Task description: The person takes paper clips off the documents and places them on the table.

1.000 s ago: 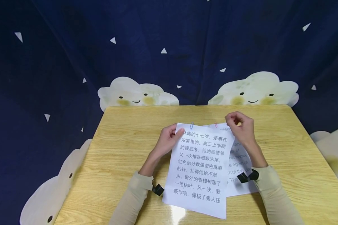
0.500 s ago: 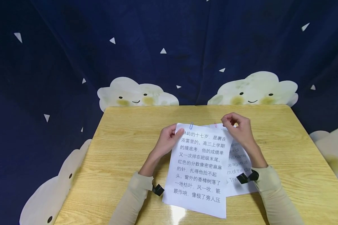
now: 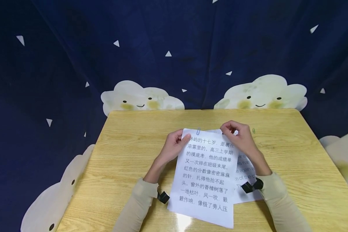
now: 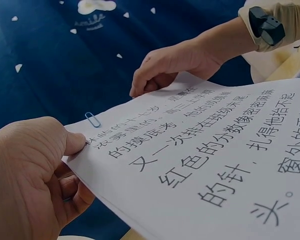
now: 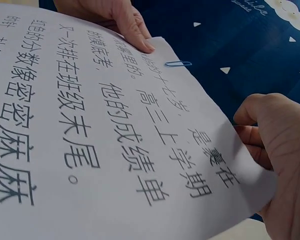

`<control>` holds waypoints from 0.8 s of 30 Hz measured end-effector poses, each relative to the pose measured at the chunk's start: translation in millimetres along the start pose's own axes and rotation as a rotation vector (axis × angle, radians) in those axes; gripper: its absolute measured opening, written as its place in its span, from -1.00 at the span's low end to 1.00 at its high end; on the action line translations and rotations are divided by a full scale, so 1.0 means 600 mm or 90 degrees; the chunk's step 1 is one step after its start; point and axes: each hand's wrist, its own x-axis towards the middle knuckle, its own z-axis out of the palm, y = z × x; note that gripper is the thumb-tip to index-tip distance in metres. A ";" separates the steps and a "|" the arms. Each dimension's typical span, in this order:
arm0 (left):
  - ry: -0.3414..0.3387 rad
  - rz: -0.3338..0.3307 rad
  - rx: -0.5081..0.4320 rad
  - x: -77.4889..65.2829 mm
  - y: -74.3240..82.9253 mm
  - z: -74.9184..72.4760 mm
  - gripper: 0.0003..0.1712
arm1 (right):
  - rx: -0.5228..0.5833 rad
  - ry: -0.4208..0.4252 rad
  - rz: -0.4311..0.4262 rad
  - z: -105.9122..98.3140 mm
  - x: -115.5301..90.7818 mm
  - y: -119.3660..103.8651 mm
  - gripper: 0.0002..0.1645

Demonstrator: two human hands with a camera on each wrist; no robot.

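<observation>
In the head view my left hand [image 3: 174, 145] pinches the top left corner of a printed sheet of paper [image 3: 206, 177], thumb on the front. A blue paper clip [image 3: 198, 131] sits on its top edge beside that thumb. Behind this sheet and to its right is a second printed sheet [image 3: 245, 187], partly covered. My right hand [image 3: 240, 135] pinches with thumb and forefinger at the top edge, where a red paper clip is hidden by the fingers. In the right wrist view the front sheet's right corner [image 5: 240, 200] bends up against the right palm.
A green paper clip [image 3: 253, 130] lies on the wooden table [image 3: 127, 148] just right of my right hand. Behind the table hangs a dark blue curtain [image 3: 150, 64] with cloud shapes. Black straps with small camera blocks are on both wrists.
My right hand has moved left along the top edge, onto the spot where the red paper clip showed. The green paper clip has come into view. My left hand keeps its hold.
</observation>
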 end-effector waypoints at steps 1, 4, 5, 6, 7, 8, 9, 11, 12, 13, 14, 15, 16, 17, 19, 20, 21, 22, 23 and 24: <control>-0.001 -0.001 -0.001 0.000 0.000 0.001 -0.72 | -0.002 -0.004 0.001 0.002 -0.001 -0.001 -0.92; -0.007 -0.001 -0.002 -0.001 -0.002 0.002 -0.72 | -0.004 -0.020 0.000 0.005 -0.003 -0.006 -0.92; -0.009 -0.001 -0.001 -0.001 -0.002 0.003 -0.73 | -0.002 -0.026 0.002 0.006 -0.003 -0.007 -0.92; -0.012 0.000 0.000 -0.001 -0.002 0.004 -0.73 | 0.002 -0.033 0.002 0.007 -0.004 -0.009 -0.92; -0.014 0.000 0.001 -0.001 -0.002 0.005 -0.73 | 0.004 -0.042 0.002 0.008 -0.004 -0.010 -0.92; -0.015 0.000 0.001 -0.001 -0.002 0.005 -0.73 | 0.006 -0.051 0.000 0.009 -0.004 -0.011 -0.91; -0.015 0.000 0.003 -0.001 -0.002 0.006 -0.73 | 0.007 -0.061 0.000 0.011 -0.004 -0.011 -0.91; -0.014 -0.001 0.003 0.000 -0.003 0.008 -0.74 | 0.005 -0.081 -0.001 0.014 -0.002 -0.010 -0.90; -0.012 -0.002 0.005 0.000 -0.003 0.008 -0.74 | 0.001 -0.089 -0.002 0.016 -0.001 -0.010 -0.90; -0.011 -0.002 0.006 0.000 -0.004 0.009 -0.75 | -0.002 -0.096 -0.002 0.018 -0.001 -0.010 -0.91; -0.011 -0.002 0.008 0.000 -0.004 0.010 -0.75 | -0.003 -0.102 -0.001 0.020 -0.001 -0.010 -0.91; -0.012 -0.002 0.008 0.000 -0.005 0.011 -0.75 | -0.006 -0.107 0.002 0.022 -0.001 -0.010 -0.92; -0.013 -0.003 0.009 -0.001 -0.005 0.012 -0.76 | -0.008 -0.112 0.003 0.024 -0.002 -0.011 -0.92; -0.015 -0.003 0.010 -0.001 -0.006 0.013 -0.76 | -0.010 -0.116 0.003 0.025 -0.004 -0.012 -0.93; -0.020 -0.003 0.009 -0.002 -0.007 0.015 -0.76 | -0.010 -0.125 0.005 0.028 -0.007 -0.014 -0.94; -0.022 -0.004 0.007 -0.002 -0.007 0.016 -0.76 | -0.011 -0.130 0.006 0.029 -0.009 -0.015 -0.94; -0.023 -0.004 0.005 -0.002 -0.008 0.016 -0.75 | -0.013 -0.134 0.006 0.029 -0.010 -0.016 -0.93; -0.024 -0.004 0.006 -0.002 -0.008 0.017 -0.75 | -0.014 -0.137 0.005 0.030 -0.010 -0.017 -0.93; -0.025 -0.003 0.006 -0.001 -0.008 0.017 -0.75 | -0.013 -0.139 0.004 0.030 -0.010 -0.018 -0.93; -0.024 -0.002 0.006 -0.001 -0.007 0.016 -0.75 | -0.013 -0.140 0.004 0.030 -0.009 -0.019 -0.93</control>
